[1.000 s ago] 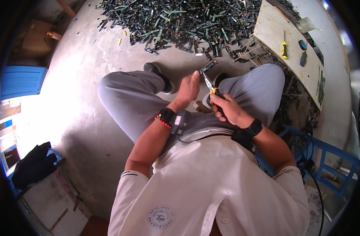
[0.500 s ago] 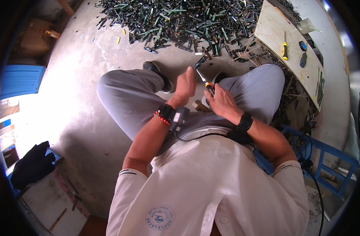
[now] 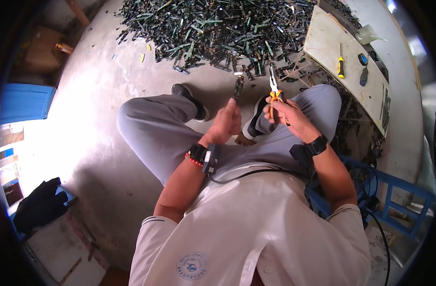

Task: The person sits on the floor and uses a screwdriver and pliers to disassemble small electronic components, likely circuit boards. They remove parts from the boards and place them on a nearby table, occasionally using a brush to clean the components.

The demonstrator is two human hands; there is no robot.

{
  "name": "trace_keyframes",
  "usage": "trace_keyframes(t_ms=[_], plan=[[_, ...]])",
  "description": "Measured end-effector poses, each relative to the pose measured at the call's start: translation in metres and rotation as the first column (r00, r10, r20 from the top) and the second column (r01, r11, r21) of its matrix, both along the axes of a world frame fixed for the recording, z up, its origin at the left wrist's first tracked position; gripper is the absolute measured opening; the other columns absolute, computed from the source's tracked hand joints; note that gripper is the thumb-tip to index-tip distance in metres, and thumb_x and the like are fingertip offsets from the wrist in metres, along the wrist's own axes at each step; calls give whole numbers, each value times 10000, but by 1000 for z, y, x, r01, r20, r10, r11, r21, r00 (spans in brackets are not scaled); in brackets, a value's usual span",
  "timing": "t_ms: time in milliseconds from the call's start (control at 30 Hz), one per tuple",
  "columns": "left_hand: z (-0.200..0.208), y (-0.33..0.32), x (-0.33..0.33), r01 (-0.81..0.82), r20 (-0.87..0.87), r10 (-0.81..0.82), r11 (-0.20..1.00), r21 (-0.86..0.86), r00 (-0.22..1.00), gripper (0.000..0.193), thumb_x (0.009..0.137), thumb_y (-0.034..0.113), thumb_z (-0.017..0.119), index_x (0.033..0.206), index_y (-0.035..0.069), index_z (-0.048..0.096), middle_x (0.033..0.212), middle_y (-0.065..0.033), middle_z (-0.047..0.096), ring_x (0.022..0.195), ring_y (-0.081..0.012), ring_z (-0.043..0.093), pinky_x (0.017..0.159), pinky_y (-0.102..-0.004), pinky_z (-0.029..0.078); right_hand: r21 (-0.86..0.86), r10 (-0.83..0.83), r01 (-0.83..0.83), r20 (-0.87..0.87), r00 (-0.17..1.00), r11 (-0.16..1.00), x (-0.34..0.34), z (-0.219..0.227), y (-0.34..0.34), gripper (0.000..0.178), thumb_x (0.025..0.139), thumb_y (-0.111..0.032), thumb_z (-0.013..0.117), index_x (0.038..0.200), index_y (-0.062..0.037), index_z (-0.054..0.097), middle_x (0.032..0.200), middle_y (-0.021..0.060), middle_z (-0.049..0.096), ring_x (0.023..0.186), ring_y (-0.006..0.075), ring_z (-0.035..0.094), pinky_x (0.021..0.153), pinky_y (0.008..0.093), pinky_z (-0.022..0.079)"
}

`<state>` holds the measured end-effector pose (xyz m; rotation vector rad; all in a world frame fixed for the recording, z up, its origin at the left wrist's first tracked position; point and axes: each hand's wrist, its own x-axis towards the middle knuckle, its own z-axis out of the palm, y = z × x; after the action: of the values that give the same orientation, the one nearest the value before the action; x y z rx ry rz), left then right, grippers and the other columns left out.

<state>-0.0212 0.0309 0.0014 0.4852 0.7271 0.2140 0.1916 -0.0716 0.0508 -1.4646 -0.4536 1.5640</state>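
Observation:
Between my knees, my left hand is closed on a short dark strip-like part, which sticks up past the thumb. To its right, my right hand grips a pair of long-nose pliers with orange and black handles. The pliers' jaws point away from me, apart from the dark part. Beyond both hands lies a large pile of dark and green electronic strips on the floor. What kind of part my left hand holds is too small to make out.
A pale board at the right carries a yellow-handled screwdriver, a dark-handled tool and a round blue-black item. A translucent cup stands by it. A blue frame is at my right, a blue panel at far left.
The pliers have moved right, away from the dark part, and now point straight ahead. My left hand has drawn slightly nearer, and the dark part now points upward.

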Motion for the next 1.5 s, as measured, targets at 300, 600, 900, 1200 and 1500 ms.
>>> trace_keyframes(t_ms=[300, 600, 900, 1200, 1500], plan=[[3, 0, -1, 44, 145, -46, 999, 17, 988, 445, 1015, 555, 390, 814, 159, 415, 570, 67, 239, 448, -68, 183, 424, -249, 178, 208, 18, 21, -181, 983, 978, -6, -5, 13, 345, 1003, -230, 507, 1288, -36, 531, 1146, 112, 645, 1017, 195, 649, 855, 302, 508], [7, -6, -4, 136, 142, -166, 971, 196, 976, 448, 1026, 535, 383, 818, 143, 437, 595, 62, 284, 478, -60, 218, 442, -239, 202, 393, -89, 107, -62, 994, 913, -25, 10, 38, 244, 970, -175, 541, 1177, -46, 557, 974, 39, 633, 832, 137, 636, 719, 255, 485], [9, -6, -2, 73, 63, -99, 943, 324, 993, 449, 1036, 496, 398, 801, 117, 451, 590, 55, 321, 474, -56, 246, 435, -242, 206, 229, 48, 1, -206, 977, 973, -4, 44, 11, 358, 906, -122, 476, 1240, -4, 522, 1146, 171, 644, 998, 252, 667, 871, 355, 533], [5, -2, 1, 86, -11, -91, 887, 453, 996, 458, 1029, 490, 428, 763, 117, 458, 597, 57, 342, 477, -51, 283, 428, -232, 226, -169, 382, -401, -131, 915, 901, -13, 94, -23, 375, 864, -152, 523, 1221, -39, 526, 1033, 90, 665, 892, 150, 645, 663, 276, 518], [4, -3, 0, 90, -31, -87, 828, 554, 996, 467, 1021, 502, 437, 755, 119, 459, 620, 65, 358, 497, -33, 301, 432, -218, 234, -217, 453, -492, -208, 867, 843, -14, 89, -13, 288, 890, -157, 534, 1144, -23, 539, 1014, 124, 658, 887, 182, 660, 670, 320, 567]])
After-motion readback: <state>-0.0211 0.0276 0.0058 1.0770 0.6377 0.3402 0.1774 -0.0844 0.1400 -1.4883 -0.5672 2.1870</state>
